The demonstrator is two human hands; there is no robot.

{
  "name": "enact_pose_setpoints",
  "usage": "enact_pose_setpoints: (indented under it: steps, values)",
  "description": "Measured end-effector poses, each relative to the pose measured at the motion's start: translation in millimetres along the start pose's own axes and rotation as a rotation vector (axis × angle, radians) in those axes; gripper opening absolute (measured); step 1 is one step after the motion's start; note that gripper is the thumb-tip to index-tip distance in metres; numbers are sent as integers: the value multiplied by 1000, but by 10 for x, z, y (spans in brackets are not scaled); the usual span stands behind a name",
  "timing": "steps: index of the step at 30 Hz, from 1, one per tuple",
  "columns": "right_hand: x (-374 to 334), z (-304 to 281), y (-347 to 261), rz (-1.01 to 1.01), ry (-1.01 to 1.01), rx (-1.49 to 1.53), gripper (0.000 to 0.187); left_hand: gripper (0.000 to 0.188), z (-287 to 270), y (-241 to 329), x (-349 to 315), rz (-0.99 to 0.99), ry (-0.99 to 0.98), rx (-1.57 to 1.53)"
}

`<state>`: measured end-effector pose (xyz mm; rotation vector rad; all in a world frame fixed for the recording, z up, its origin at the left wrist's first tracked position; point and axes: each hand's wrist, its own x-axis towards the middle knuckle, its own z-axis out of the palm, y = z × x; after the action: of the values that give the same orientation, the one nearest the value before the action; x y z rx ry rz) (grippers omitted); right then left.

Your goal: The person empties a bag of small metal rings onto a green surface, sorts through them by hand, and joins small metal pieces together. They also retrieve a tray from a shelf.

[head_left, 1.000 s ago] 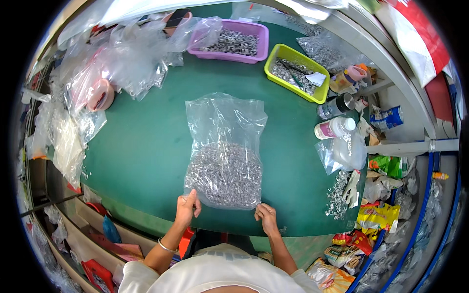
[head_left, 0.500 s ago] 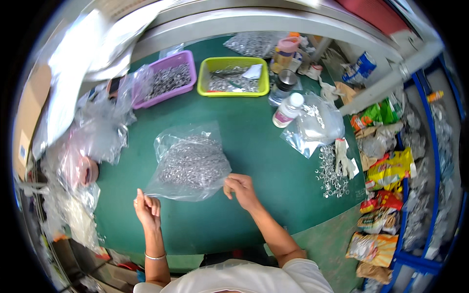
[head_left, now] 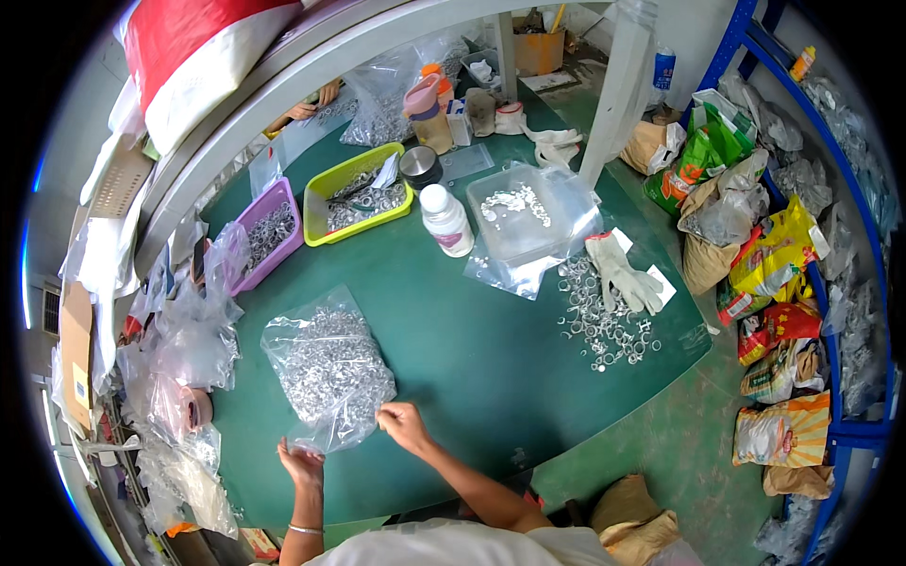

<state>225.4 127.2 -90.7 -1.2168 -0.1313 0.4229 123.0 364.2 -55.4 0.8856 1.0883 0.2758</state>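
A clear plastic bag (head_left: pixel 330 363) packed with many small silvery metal pieces, some ring-like, lies on the green table in front of me. My left hand (head_left: pixel 302 462), palm turned up and a bracelet on its wrist, holds the bag's near left edge between thumb and fingers. At the bag's near right corner my right hand (head_left: pixel 406 427) is closed, pinching the plastic. Its fingertips are partly hidden. The pieces fill most of the bag, and its near edge lies slack between my hands.
Beyond the bag stand a purple basket (head_left: pixel 294 222) and a yellow-green basket (head_left: pixel 311 224) of metal pieces. A white bottle (head_left: pixel 445 222), clear tray (head_left: pixel 514 250), glove (head_left: pixel 623 274) and loose rings (head_left: pixel 604 325) lie right. Another person's hand (head_left: pixel 302 110) shows behind the beam.
The view has swung to the right, so the table's contents sit further left. My left hand has turned palm up at the bag's edge. Another person's hands have come into view.
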Motion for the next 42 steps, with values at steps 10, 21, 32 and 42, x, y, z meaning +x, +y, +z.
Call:
enact_pose_setpoints:
  steps: [10,21,32,42]
  values:
    - [-150,-268,-214,645,-32,-118,46,83,192,-236,-292,-75,43,606]
    - [13,-36,35,429,-409,-1,38,37,108,11,-251,358,-64,587]
    - [645,497,-1162,250,-456,-159,32,48,590,1025,-247,611,-92,509]
    - [541,969,-1469,263,-454,-334,38,52,420,1345,-370,693,-271,636]
